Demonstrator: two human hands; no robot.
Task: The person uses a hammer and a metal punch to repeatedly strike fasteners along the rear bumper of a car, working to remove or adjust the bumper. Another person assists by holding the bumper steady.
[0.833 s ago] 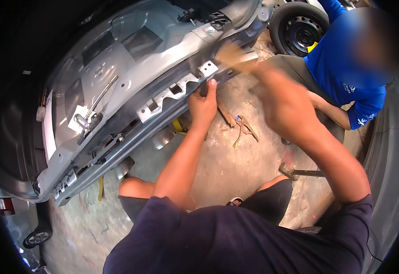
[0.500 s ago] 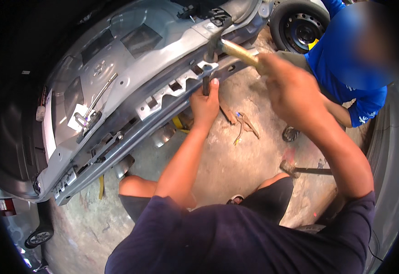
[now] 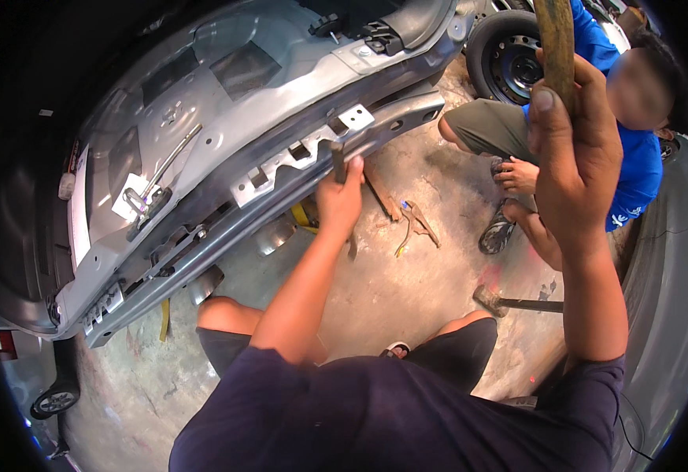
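My right hand (image 3: 576, 149) is raised at the upper right, its fingers wrapped round the wooden handle of a hammer (image 3: 556, 43). The hammer's head is beyond the top edge. My left hand (image 3: 339, 204) grips a dark metal bar (image 3: 338, 160) whose upper end pokes out above my fist; its lower end shows below. That upper end stands at the edge of a pale metal bracket (image 3: 356, 118) on the grey rear body panel (image 3: 269, 118) of a car; whether they touch I cannot tell.
A person in blue (image 3: 635, 169) crouches at the right, close to my raised hand. Behind them stands a wheel (image 3: 509, 67). On the concrete floor lie a long-handled hammer (image 3: 487, 300) and a clamp-like tool (image 3: 418, 223). A metal rod (image 3: 172, 160) rests on the car body.
My right hand has swung the hammer up and right, away from the bracket, taking its head out of view. My left hand has shifted slightly down and left with the bar. The other person has moved.
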